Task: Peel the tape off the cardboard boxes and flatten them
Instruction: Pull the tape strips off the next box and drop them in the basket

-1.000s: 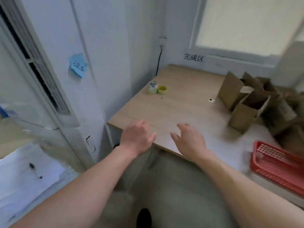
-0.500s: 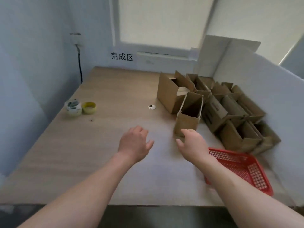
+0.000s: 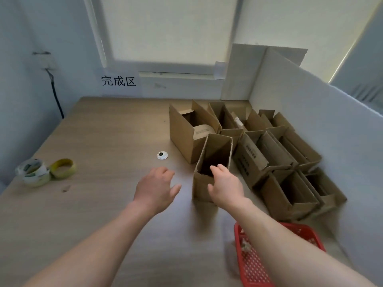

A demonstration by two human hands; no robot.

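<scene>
i saw the right hand (image 3: 224, 187) with loose, unclosed fingers at the near rim of the closest cardboard box (image 3: 215, 148), right of the table's (image 3: 103, 141) middle, the left hand (image 3: 154, 187) spread empty beside it; i'd pinch the rim firmly, steadying left-handed; roughly ten boxes, two tape rolls (image 3: 46, 172), one red basket (image 3: 255, 268).

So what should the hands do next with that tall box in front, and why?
Probably close the right hand on the near rim of the open box and draw it closer. The fingers reach over that rim, and the left hand hovers open beside it, free to help.
</scene>
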